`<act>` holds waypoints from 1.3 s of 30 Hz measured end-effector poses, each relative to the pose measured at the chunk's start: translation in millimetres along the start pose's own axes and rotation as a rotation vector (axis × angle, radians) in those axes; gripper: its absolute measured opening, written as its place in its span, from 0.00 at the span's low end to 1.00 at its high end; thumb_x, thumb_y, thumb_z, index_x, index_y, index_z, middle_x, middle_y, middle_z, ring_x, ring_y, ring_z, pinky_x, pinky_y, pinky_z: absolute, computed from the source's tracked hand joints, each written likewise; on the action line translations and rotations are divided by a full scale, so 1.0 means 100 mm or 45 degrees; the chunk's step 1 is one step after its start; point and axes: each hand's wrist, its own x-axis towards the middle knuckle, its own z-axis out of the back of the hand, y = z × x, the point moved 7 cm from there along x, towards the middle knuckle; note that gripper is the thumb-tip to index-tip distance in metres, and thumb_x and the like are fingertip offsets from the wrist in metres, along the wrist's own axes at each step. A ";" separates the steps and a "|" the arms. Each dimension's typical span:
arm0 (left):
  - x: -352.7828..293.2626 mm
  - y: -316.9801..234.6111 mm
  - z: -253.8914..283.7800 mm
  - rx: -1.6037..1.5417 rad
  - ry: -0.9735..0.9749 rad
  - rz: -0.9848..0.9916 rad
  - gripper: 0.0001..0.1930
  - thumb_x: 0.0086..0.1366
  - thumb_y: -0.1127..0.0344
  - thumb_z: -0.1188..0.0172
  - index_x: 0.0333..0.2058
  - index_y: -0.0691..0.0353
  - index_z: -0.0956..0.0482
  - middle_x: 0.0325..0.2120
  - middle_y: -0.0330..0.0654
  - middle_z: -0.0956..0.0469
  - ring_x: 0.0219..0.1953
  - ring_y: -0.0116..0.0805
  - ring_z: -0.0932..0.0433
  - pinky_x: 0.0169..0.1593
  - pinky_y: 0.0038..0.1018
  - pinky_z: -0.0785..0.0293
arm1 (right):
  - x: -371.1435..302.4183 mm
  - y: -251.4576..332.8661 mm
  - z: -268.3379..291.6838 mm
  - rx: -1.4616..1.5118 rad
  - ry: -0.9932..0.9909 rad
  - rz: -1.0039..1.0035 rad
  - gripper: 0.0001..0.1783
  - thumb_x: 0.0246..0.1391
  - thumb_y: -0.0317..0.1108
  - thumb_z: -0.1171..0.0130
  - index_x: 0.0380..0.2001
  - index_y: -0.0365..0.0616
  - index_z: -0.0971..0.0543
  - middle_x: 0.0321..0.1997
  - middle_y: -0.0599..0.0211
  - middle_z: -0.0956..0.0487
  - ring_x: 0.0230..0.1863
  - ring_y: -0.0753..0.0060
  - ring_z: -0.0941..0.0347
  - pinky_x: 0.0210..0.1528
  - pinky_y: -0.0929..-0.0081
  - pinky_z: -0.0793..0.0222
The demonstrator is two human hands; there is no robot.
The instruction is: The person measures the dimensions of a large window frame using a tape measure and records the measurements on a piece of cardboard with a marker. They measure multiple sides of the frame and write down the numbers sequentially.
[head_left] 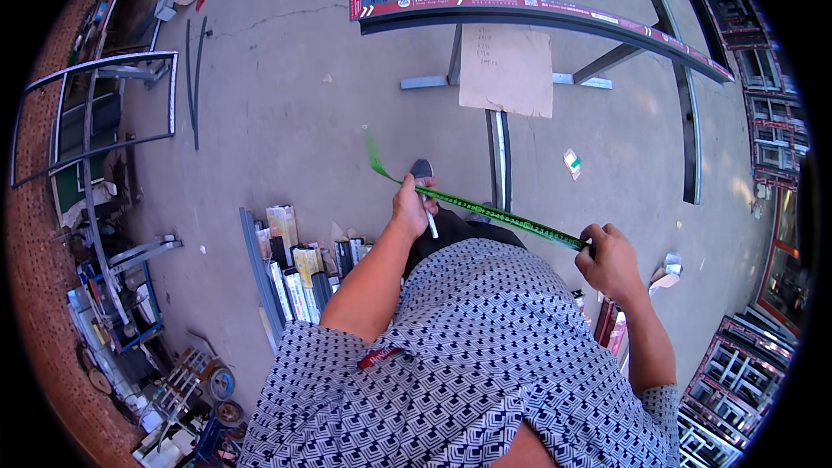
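A grey concrete floor (286,104) is seen from above, in an outdoor work yard. At the centre, a green measuring tape (485,208) is stretched taut in front of a person's chest, slanting down from left to right. The left hand (412,204) is closed around the tape near its upper end, together with a thin white pen-like object (431,224); past that hand, the tape's free end curls upward. The right hand (609,257) is clenched over the tape's lower end. Above the tape, a long dark metal frame bar with a red printed strip (555,16) is laid across the floor, and a sheet of brown cardboard (507,69) is lying just below it. Below and left of the tape, a row of short metal profile offcuts (290,282) is laid on the floor.
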 end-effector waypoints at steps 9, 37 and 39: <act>0.02 0.00 0.01 -0.065 -0.012 -0.038 0.29 0.79 0.43 0.64 0.38 0.62 0.23 0.23 0.37 0.31 0.20 0.29 0.39 0.27 0.30 0.39 | -0.10 -0.10 0.12 -0.025 -0.030 0.029 0.13 0.49 0.32 0.42 0.39 0.41 0.18 0.33 0.51 0.23 0.40 0.47 0.23 0.44 0.51 0.25; -0.28 -0.71 -0.36 0.082 0.020 -0.365 0.29 0.79 0.42 0.62 0.43 0.64 0.25 0.26 0.36 0.32 0.22 0.27 0.39 0.28 0.29 0.40 | -0.15 -0.46 0.33 0.167 -0.085 0.013 0.13 0.50 0.30 0.44 0.39 0.41 0.19 0.33 0.51 0.23 0.36 0.46 0.24 0.42 0.53 0.28; -0.39 -0.77 -0.50 0.109 0.068 -0.414 0.28 0.80 0.42 0.62 0.43 0.64 0.25 0.28 0.37 0.32 0.23 0.27 0.39 0.29 0.28 0.39 | -0.12 -0.45 0.29 0.225 -0.057 0.000 0.13 0.50 0.30 0.44 0.39 0.42 0.18 0.34 0.51 0.23 0.36 0.46 0.24 0.43 0.53 0.28</act>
